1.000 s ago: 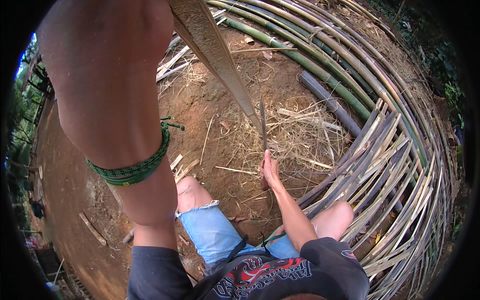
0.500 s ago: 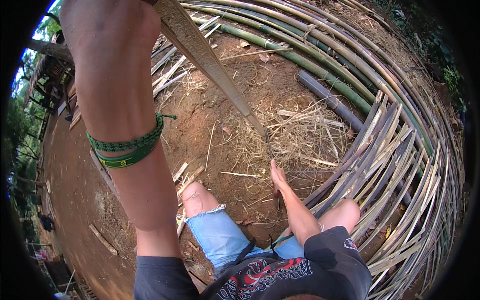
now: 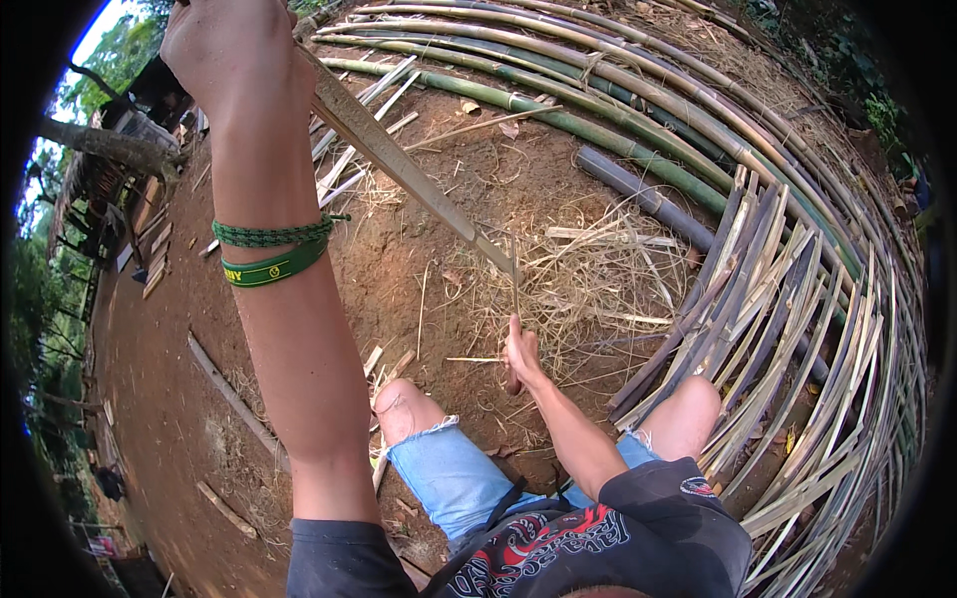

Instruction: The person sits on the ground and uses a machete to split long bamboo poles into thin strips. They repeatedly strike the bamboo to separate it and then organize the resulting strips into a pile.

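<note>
My left hand, raised at the top left with green bands on the wrist, is closed around the upper end of a long split bamboo strip. The strip slants down toward the middle of the view. Between my knees, my right hand is wrapped around the handle of a knife. The thin blade points upward and meets the strip's lower end. Most of my left fingers are hidden behind the hand and strip.
Fibrous shavings lie on the dirt beyond the knife. Long green bamboo poles curve across the far side. Many split strips are piled at my right. A dark pipe-like pole lies beside them, and a stick at my left.
My right hand and the knife have shifted left. The strip's lower end has moved left with the blade, and more of my left hand shows now.
</note>
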Tool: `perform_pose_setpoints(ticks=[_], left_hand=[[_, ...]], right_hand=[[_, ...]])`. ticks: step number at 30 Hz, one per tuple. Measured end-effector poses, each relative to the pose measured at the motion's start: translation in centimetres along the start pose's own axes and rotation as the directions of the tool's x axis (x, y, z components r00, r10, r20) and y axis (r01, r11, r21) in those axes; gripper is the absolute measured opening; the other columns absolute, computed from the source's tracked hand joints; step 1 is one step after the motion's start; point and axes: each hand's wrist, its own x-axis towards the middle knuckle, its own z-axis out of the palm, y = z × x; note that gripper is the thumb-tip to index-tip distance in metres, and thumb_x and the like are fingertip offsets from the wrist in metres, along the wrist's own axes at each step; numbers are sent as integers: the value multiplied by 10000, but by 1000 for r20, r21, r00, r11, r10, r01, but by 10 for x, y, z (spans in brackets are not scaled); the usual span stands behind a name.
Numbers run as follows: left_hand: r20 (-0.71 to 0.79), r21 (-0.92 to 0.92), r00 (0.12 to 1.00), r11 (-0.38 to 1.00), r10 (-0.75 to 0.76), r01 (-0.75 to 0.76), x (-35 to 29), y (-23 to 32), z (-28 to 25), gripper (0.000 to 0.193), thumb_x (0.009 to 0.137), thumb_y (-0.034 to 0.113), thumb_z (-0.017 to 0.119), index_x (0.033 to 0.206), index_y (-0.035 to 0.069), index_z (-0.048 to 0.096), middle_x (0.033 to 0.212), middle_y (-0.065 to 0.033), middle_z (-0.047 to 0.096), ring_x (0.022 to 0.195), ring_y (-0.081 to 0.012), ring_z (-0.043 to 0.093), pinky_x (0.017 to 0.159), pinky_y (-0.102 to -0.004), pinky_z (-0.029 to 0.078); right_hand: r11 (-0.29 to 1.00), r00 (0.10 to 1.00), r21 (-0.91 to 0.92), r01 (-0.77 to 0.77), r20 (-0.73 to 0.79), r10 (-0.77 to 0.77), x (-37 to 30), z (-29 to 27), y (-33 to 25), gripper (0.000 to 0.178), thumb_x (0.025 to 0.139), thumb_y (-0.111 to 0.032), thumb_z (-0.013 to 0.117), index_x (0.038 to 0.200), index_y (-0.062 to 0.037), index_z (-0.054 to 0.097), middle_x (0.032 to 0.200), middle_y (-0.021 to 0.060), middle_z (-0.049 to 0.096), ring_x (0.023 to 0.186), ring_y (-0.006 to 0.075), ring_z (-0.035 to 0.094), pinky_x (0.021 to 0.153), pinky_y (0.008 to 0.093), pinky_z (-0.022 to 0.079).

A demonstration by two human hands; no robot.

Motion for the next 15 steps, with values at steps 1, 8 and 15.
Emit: perform_pose_setpoints(ticks=[1, 8, 15], left_hand=[[52, -14, 998, 999, -32, 33, 8, -1, -8, 357, 1022, 364, 455, 778, 103, 466, 590, 43, 344, 485, -82, 301, 462, -257, 251], [49, 34, 996, 997, -73, 72, 3, 3, -15, 291, 992, 280, 460, 837, 35, 480, 628, 6, 347, 529, -103, 340, 507, -281, 305], [160, -27, 983, 995, -89, 94, 7, 11, -31, 376, 1015, 356, 440, 752, 88, 420, 603, 19, 302, 523, -102, 260, 504, -286, 260]], right_hand=[[987, 992, 98, -128, 22, 126, 3, -3, 8, 723, 1021, -541, 338, 567, -3, 504, 430, 77, 443, 421, 221, 494, 450, 408, 370], [860, 869, 236, 452, 101, -485, -107, 33, -121, 542, 1028, -420, 446, 664, -24, 511, 511, 53, 472, 468, 167, 487, 456, 349, 369], [906, 920, 371, 205, 242, -307, -59, 15, -53, 577, 1029, -450, 426, 637, -32, 487, 474, 26, 423, 452, 141, 486, 445, 326, 364]])
